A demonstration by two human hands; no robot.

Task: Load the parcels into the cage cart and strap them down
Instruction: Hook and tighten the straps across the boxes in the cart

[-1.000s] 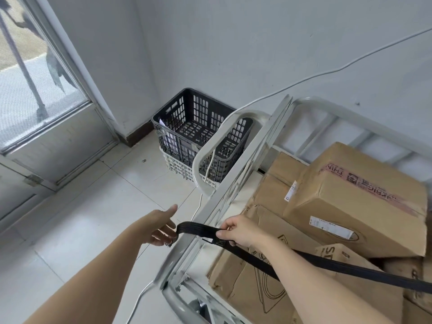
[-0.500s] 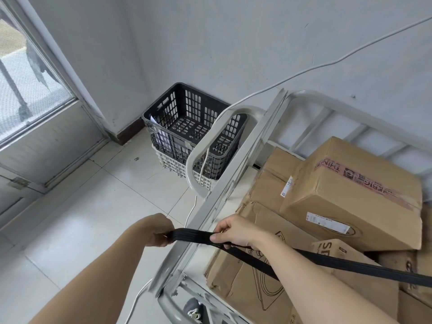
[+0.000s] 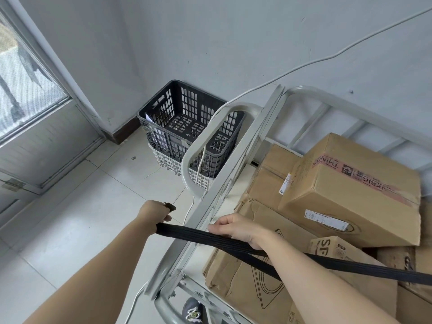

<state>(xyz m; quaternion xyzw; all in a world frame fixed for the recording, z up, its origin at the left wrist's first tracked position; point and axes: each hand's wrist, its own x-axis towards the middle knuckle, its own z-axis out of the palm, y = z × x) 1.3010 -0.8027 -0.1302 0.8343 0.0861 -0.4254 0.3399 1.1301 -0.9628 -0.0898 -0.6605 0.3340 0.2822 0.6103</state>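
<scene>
- Left hand (image 3: 153,215) fisted round the strap (image 3: 191,235) end, outside the cart (image 3: 224,190) rail.
- Right hand (image 3: 236,228) curled over the strap, just inside the rail.
- Strap runs across parcels (image 3: 350,195) stacked in the cart.
- Black crate (image 3: 187,122) on the floor beyond.

We had one view only, from a wide-angle camera worn on the head. It faced forward and steeply down, close over the cart (image 3: 261,127) and its boxes (image 3: 350,195). The left hand (image 3: 154,213) and right hand (image 3: 236,228) sat mid-frame, the floor (image 3: 70,230) lay at left, and the wall (image 3: 233,43) and a basket (image 3: 187,122) were farther off.
</scene>
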